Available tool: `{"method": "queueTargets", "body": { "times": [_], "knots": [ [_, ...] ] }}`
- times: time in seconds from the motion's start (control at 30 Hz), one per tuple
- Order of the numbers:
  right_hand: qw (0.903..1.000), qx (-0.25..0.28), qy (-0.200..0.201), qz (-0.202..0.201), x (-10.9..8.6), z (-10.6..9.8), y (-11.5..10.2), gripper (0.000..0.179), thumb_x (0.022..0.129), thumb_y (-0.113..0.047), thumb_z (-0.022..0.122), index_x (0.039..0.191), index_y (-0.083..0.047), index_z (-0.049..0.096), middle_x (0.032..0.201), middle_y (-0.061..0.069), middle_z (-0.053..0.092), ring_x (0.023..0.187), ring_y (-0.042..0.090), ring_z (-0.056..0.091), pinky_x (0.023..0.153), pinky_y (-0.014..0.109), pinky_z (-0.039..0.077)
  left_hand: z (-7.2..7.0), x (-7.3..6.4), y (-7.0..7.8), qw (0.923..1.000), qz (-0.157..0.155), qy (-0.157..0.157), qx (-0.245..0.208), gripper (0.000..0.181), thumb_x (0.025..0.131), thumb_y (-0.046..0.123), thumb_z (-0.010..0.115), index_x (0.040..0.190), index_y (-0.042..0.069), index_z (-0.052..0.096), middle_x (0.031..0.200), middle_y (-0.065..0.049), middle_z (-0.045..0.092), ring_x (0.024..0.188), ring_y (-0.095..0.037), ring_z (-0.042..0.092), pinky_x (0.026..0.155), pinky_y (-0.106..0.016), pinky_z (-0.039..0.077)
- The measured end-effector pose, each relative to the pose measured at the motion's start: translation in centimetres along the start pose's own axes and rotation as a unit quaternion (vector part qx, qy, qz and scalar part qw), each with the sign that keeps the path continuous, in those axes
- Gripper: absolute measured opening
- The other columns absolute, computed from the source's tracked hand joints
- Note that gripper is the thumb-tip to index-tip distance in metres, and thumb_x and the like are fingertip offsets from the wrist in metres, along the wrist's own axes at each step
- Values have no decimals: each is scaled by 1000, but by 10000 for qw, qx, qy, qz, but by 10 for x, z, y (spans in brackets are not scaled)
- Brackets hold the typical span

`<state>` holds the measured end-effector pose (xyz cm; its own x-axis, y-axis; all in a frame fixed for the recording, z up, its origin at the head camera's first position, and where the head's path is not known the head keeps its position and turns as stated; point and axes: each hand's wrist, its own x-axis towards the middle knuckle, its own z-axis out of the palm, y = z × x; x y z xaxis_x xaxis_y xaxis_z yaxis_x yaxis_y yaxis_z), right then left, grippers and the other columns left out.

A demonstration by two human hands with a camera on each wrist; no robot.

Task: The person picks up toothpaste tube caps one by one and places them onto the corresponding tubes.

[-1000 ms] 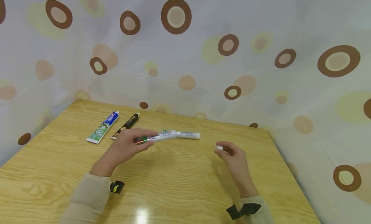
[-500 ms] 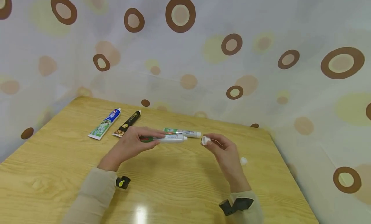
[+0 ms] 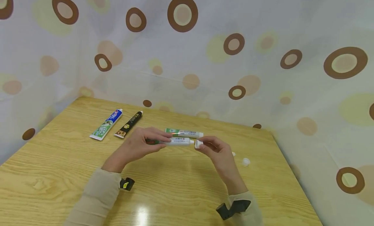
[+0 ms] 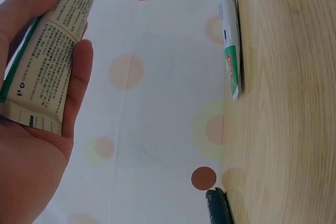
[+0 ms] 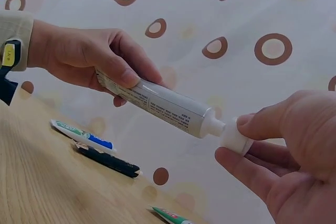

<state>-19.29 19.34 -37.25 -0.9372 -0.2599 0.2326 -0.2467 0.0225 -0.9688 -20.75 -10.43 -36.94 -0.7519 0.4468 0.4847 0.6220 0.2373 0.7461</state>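
My left hand (image 3: 141,143) grips a white and green toothpaste tube (image 3: 179,141) by its rear part, above the table. The uncapped nozzle points right; the left wrist view shows the printed back of the tube (image 4: 50,56). My right hand (image 3: 217,151) pinches a white cap (image 3: 198,144) between thumb and fingers. In the right wrist view this cap (image 5: 235,137) is right at the nozzle tip (image 5: 214,126); I cannot tell whether they touch. Behind the held tube, a similar white and green tube (image 3: 190,134) lies on the table.
At the back left of the wooden table (image 3: 163,193) lie a blue and green toothpaste tube (image 3: 106,124) and a black tube (image 3: 129,124). A white cap (image 3: 246,161) and another small white piece (image 3: 233,153) lie right of my right hand. A patterned curtain (image 3: 210,86) borders the table.
My right hand has moved left with the cap, up to the nozzle. My left hand has shifted right with the tube. The small white pieces on the table have come out from behind my right hand.
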Motion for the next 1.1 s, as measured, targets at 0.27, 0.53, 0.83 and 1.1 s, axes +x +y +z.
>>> {"method": "queueTargets", "body": {
  "times": [0.27, 0.53, 0.83, 1.1],
  "knots": [
    [9997, -173, -184, 49, 0, 3, -1, 31, 95, -14, 67, 121, 2, 62, 135, 21, 53, 112, 18, 64, 95, 32, 55, 7, 5, 1, 9995, 88, -234, -178, 21, 87, 8, 75, 106, 15, 79, 118, 0, 73, 116, -19, 65, 86, -23, 55],
    [9992, -285, -221, 153, 0, 2, -3, 33, 96, -15, 66, 122, 5, 61, 128, 22, 56, 106, 19, 67, 92, 34, 56, 11, 7, 5, 9989, -62, -286, -371, 19, 86, 8, 77, 104, 13, 80, 116, -1, 74, 117, -20, 66, 90, -24, 55],
    [9983, -312, -234, 440, 2, -1, -5, 35, 100, -25, 61, 117, 5, 64, 104, 15, 66, 83, 23, 73, 78, 41, 61, 16, 10, 6, 9985, 12, -276, -475, 19, 82, 10, 80, 101, 12, 80, 115, -4, 75, 110, -20, 69, 84, -26, 57],
    [9970, -603, 111, 465, 2, 2, 0, 25, 100, -19, 60, 114, 2, 64, 111, 18, 62, 96, 21, 68, 79, 40, 61, 22, 12, 3, 9980, 22, -398, -500, 16, 85, 12, 78, 101, 12, 80, 113, -5, 75, 106, -16, 70, 82, -25, 58]
  ]
}}
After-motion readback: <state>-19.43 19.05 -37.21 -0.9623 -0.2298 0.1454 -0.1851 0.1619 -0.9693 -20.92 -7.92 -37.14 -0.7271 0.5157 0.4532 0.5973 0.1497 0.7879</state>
